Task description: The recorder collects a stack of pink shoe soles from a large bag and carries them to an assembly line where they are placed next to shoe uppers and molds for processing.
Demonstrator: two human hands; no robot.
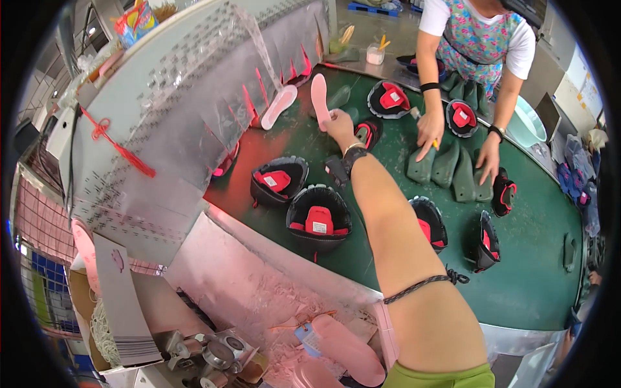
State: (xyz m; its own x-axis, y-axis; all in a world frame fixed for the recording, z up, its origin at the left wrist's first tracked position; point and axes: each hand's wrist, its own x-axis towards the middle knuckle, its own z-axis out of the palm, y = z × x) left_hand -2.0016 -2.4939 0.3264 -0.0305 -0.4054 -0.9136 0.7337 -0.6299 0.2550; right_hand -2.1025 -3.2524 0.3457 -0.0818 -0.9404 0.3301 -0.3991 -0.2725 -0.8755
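My right hand reaches far over the green belt, closed on one end of a pink insole. The insole is held upright, its other end pointing away from me. Just beyond my fingers is a green shoe last, partly hidden. Right beside the hand lies a black shoe with red lining. A second pale pink insole rests to the left, by the machine's slitted curtain. Nearer to me stand two black shoe uppers with red tongues, one left and one right. My left hand is not in view.
Across the belt, a co-worker's hands touch several green lasts; one holds a yellow-ended tool. More black-and-red shoes stand at right. The grey machine housing borders the left. Pink insoles lie below near me.
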